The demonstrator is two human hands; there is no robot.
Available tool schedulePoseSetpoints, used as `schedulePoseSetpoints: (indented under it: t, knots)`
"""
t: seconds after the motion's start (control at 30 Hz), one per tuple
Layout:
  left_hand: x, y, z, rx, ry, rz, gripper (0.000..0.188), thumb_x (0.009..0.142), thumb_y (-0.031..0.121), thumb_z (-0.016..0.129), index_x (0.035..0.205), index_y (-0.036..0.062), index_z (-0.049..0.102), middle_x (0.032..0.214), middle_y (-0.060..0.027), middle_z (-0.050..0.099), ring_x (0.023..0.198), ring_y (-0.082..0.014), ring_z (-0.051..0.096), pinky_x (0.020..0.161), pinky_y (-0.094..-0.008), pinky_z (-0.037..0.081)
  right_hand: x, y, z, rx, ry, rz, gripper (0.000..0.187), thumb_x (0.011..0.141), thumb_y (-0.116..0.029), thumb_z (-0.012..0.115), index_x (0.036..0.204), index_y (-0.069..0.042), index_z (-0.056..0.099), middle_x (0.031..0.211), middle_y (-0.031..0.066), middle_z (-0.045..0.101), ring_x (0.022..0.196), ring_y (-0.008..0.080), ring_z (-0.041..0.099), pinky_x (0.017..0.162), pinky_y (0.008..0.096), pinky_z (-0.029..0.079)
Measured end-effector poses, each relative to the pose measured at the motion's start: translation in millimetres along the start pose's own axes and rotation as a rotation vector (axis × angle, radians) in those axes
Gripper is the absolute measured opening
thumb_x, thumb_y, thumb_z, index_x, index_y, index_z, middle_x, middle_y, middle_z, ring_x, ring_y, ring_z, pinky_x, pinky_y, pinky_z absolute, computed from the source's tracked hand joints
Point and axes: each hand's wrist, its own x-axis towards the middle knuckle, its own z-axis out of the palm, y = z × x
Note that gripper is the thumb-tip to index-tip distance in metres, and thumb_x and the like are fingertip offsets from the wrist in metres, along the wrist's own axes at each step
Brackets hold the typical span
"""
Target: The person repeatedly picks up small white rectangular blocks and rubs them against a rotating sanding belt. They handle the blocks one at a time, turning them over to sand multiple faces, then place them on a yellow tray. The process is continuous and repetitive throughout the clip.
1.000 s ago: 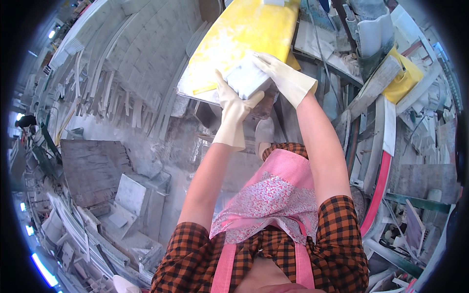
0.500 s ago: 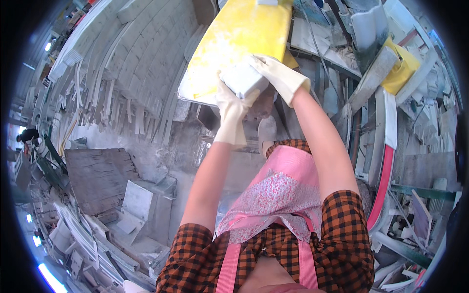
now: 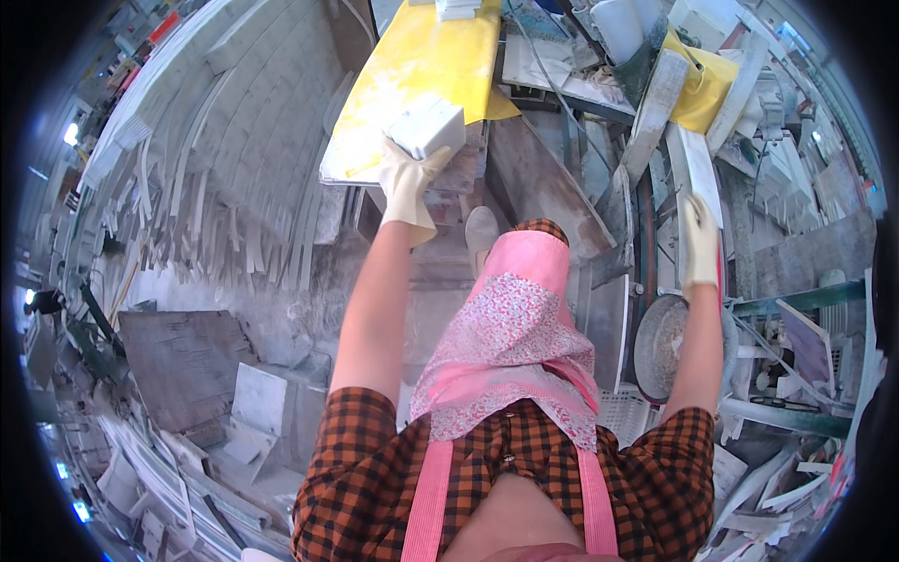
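My left hand (image 3: 408,183), in a cream glove, grips a white rectangular block (image 3: 429,125) at the near edge of a yellow-covered work surface (image 3: 412,70). My right hand (image 3: 699,242), also gloved, is out to the right, resting against a long white slab (image 3: 694,169) that leans beside a red-edged strip. Its fingers lie flat on the slab; whether they grip it I cannot tell. Another white block (image 3: 457,8) sits at the far end of the yellow surface.
Stacks of white stone strips (image 3: 215,187) pile up on the left. Grey slabs (image 3: 183,356) and white offcuts (image 3: 262,403) lie at lower left. A round dusty basin (image 3: 660,347) sits at right, with a yellow cloth (image 3: 702,89) and cluttered boards behind it.
My right hand has left the white block and swung out to the right onto the leaning slab. My left hand alone now holds the block.
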Motion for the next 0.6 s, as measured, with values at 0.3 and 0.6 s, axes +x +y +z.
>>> schedulePoseSetpoints:
  t: [0.3,0.6]
  knots:
    - [18,38,-49,0.546,-0.039,0.391,0.125,0.061,0.063,0.088,0.146,-0.0115,0.034,0.139,-0.0282,0.051,0.135,-0.0411,0.046,0.111,-0.0439,0.042,-89,99,-107,0.078,0.288,0.223,0.046,0.106,-0.021,0.056,0.144,0.005,0.052,0.142,0.0160,0.059,0.132,0.0219,0.056,0.112,0.0333,0.042]
    - [43,58,-16,1.036,-0.166,0.219,0.136,0.068,0.075,0.076,0.157,-0.0099,0.019,0.159,-0.0327,0.031,0.150,-0.0413,0.030,0.122,-0.0410,0.029,-92,90,-90,0.109,0.175,0.072,0.041,0.106,-0.016,0.055,0.142,0.005,0.055,0.140,0.0149,0.061,0.128,0.0205,0.058,0.111,0.0326,0.043]
